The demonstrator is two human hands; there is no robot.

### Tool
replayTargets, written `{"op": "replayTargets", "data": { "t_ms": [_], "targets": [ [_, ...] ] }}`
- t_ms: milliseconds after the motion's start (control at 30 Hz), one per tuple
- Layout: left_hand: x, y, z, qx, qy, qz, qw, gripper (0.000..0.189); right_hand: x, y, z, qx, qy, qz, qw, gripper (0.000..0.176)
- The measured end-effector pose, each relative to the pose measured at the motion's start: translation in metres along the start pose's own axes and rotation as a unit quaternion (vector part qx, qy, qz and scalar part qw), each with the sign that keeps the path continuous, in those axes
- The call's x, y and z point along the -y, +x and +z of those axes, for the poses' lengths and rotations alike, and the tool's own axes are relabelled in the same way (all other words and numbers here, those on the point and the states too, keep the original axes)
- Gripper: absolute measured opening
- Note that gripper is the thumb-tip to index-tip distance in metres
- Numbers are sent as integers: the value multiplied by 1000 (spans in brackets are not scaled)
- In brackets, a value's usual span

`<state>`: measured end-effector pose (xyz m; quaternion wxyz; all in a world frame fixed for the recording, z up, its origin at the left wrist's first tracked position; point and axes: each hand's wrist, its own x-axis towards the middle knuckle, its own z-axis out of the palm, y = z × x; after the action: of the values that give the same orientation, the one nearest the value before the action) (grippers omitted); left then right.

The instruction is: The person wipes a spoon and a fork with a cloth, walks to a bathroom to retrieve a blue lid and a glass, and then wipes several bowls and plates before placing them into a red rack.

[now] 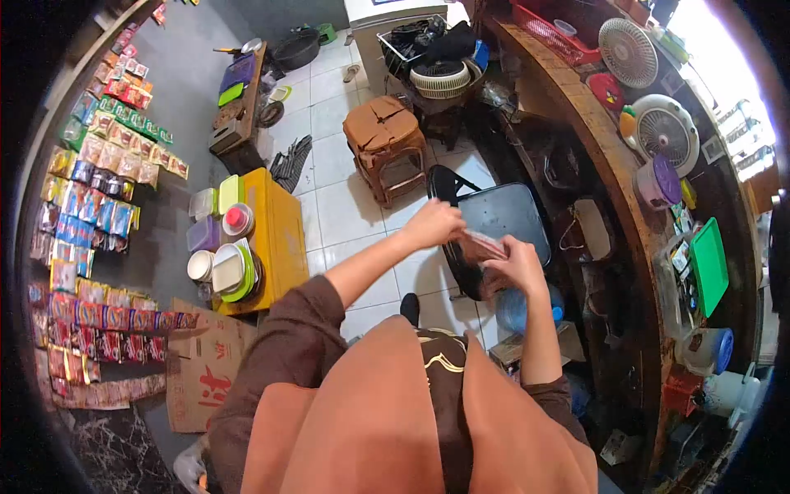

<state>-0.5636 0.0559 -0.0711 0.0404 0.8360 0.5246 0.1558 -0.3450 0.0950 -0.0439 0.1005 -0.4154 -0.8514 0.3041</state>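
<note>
A small clear plastic packet [484, 247] with reddish-brown stripes is stretched between my two hands, above a dark folding chair [504, 216]. My left hand [434, 224] pinches its left end with curled fingers. At its right end, my right hand [518, 262] grips it between thumb and fingers. More of the thin plastic hangs below my right hand. What the packet contains is too small to tell.
A brown plastic stool [383, 123] stands ahead on the tiled floor. To the left is a yellow cabinet [284, 239] bearing containers. A wooden shelf [613, 156] with fans curves along the right. Sachets hang on the left wall. A blue water jug [514, 313] sits below my right hand.
</note>
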Motion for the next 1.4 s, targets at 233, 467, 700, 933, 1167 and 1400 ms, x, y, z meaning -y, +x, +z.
{"op": "replayTargets", "data": {
  "t_ms": [233, 467, 700, 933, 1167, 1400],
  "targets": [
    [55, 72, -10, -100, 49, 25, 993, 6, -15, 31, 0, -238, -16, 92, 967, 16],
    [88, 22, -2, -198, 16, -104, 975, 13, 7, 32, 54, -168, 20, -35, 985, 18],
    [98, -97, 65, 6, 28, -304, 952, 37, 20, 41, 138, 192, 31, -43, 980, 39],
    [122, -196, 35, -11, -339, -470, 815, 45, 72, 119, 151, 290, 93, -62, 950, 38],
    [208, -285, -9, -248, -407, -527, 704, 36, 201, 227, 233, 358, 110, -154, 914, 36],
    [307, -328, -98, -369, -508, -535, 566, 29, 324, 311, 291, 431, 52, -292, 852, 36]
  ]
}}
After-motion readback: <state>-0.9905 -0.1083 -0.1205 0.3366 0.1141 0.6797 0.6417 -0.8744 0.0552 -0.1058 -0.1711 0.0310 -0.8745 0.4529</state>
